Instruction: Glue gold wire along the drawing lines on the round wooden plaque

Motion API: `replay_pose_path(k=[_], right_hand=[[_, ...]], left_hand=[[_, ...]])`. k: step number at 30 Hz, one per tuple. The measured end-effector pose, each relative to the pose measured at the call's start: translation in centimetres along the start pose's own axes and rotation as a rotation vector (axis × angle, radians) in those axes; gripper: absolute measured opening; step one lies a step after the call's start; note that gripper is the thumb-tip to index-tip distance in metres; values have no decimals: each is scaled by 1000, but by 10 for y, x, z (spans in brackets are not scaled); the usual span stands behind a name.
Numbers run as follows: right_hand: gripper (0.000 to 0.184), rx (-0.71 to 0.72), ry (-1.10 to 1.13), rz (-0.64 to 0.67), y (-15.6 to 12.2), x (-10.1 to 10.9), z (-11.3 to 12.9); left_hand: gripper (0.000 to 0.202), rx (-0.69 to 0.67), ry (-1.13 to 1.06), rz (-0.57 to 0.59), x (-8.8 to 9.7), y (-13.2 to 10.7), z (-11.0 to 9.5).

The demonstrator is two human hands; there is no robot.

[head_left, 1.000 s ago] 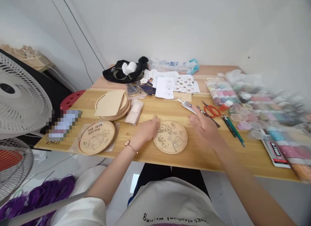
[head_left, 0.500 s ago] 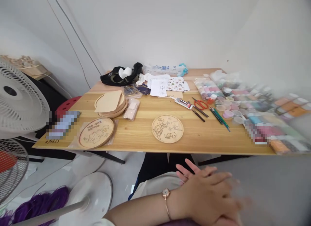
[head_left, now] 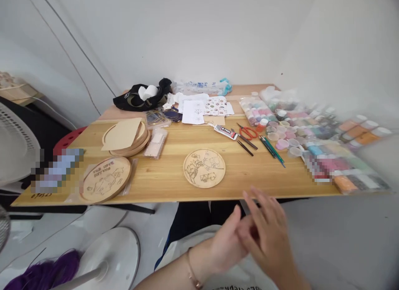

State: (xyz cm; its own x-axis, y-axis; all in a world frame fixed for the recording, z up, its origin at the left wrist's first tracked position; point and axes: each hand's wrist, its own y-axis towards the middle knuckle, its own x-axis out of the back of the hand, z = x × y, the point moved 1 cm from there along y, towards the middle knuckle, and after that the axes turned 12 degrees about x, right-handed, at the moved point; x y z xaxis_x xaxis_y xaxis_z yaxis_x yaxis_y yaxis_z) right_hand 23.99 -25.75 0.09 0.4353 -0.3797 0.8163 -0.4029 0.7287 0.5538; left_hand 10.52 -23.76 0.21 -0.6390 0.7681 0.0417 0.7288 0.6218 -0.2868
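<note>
Both my hands are below the front edge of the wooden table, over my lap. My left hand, with a bracelet at the wrist, lies against my right hand, which is in front with its fingers stretched out and apart. Neither holds anything that I can see. Nearest on the table is a round wooden disc engraved with flowers, lying flat near the front edge. Another engraved disc in a clear sleeve lies to the left.
A stack of round wooden blanks sits at the left. A glue tube, red scissors, tweezers and pencils lie behind the disc. Many paint pots fill the right side. A fan base stands on the floor.
My hands left the disc on the table and dropped to my lap, one laid over the other. Now they have lifted slightly and the fingers have spread. The view has shifted right.
</note>
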Motion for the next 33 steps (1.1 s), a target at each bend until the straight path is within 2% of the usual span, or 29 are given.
replay_pose_path(k=[1,2,3,5,7,9,12,15,19,28,33], right_hand=[[55,-35,-31,-22,15,-7,-11],[50,-44,-28,-23,30,-15,-22],[44,-45,-6,-17,43,-23,-31],[35,-23,55,51,64,-41,-43],[31,-39,57,78,73,-59,-49],[31,-54,26,72,73,-73,-50],[35,-23,1,89,65,-84,-49],[40,-42,-2,126,58,-86,-47],[37,-50,-19,140,60,-85,-45],[36,9,-40,159,62,-81,-47],[37,-17,-61,170,64,-82,-45]], left_hand=[[79,-38,-27,13,12,-8,-3],[66,-87,-73,-32,25,-15,-5],[56,-122,-25,-152,39,-19,-4],[41,-90,289,-508,65,-17,3],[33,-58,635,-732,81,-6,11],[31,-54,871,-826,88,8,18],[31,-84,1050,-916,90,24,23],[31,-103,1097,-968,88,29,23],[31,-95,1082,-984,88,29,23],[33,-87,1048,-953,88,29,23],[34,-132,995,-911,90,27,22]])
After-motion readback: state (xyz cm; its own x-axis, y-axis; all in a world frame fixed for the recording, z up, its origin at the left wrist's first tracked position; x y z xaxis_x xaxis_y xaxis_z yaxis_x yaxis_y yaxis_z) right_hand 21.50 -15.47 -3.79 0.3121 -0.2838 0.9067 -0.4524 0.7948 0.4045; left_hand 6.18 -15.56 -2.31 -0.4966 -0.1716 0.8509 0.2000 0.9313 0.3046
